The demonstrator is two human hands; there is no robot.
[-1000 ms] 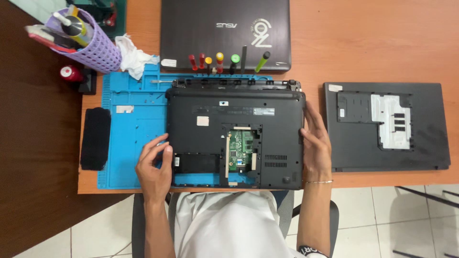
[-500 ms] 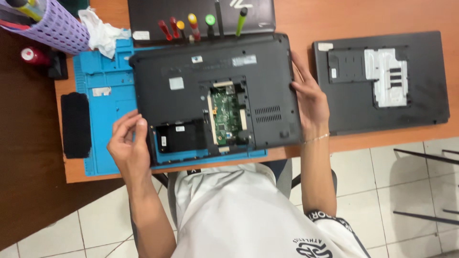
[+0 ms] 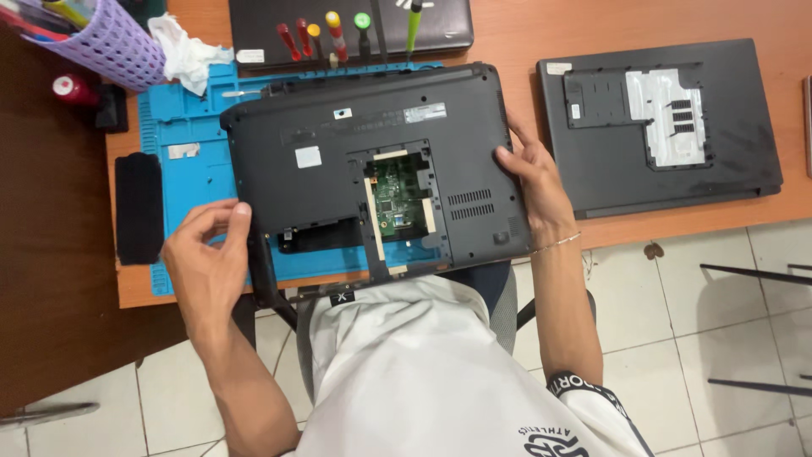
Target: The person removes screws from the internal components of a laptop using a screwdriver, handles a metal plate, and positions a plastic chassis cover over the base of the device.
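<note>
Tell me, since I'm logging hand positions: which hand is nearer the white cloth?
Left. The left hand is at the laptop's near left corner, below the white cloth; the right hand grips the laptop's far side.

Orange wood desk (image 3: pixel 541 25), dark brown side panel (image 3: pixel 51 279) (left), white tiled floor (image 3: pixel 727 338)

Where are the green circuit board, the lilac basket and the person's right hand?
green circuit board (image 3: pixel 396 191), head view, middle of the board.
lilac basket (image 3: pixel 110 46), head view, its mesh wall.
right hand (image 3: pixel 533 173), head view, back of the hand.
</note>
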